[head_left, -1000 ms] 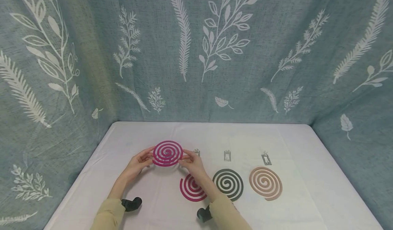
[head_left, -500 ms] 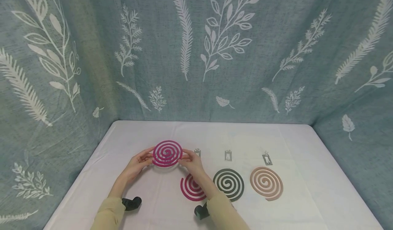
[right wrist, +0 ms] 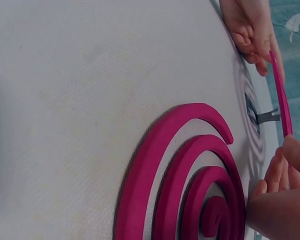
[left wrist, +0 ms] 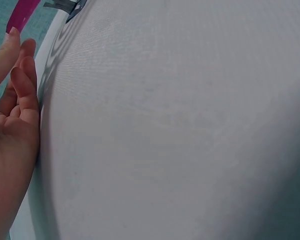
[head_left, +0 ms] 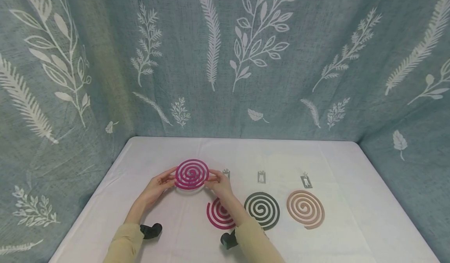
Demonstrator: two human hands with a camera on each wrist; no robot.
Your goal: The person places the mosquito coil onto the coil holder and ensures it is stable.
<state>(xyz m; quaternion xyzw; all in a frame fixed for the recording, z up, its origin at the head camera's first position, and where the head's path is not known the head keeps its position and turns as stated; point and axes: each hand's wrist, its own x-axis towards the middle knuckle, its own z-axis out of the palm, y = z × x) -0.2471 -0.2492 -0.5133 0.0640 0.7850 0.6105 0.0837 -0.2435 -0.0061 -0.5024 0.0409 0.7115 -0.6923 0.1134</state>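
Note:
A magenta mosquito coil (head_left: 192, 173) is held raised over the table's left part, pinched at its edges between my two hands. My left hand (head_left: 155, 188) grips its left rim, with thumb and fingertips on the edge. On the opposite rim my right hand (head_left: 221, 185) pinches it likewise. Below the raised coil, in the right wrist view, a small metal coil stand (right wrist: 268, 117) has its prong pointing up towards it. Whether coil and prong touch, I cannot tell. Under my right forearm lies a second magenta coil (right wrist: 210, 215), partly hidden in the head view.
To the right lie a dark green coil (head_left: 261, 210) and a tan coil (head_left: 305, 207). Behind the coils are three more metal stands, one (head_left: 227, 172) partly behind my right hand, one (head_left: 258, 178) mid-table and one (head_left: 306, 182) farther right. Patterned cloth (head_left: 239, 111) surrounds the white table (head_left: 369, 216).
My right forearm and the black device on its wrist have shifted slightly left. Both hands keep hold of the raised magenta coil, which stays nearly in place.

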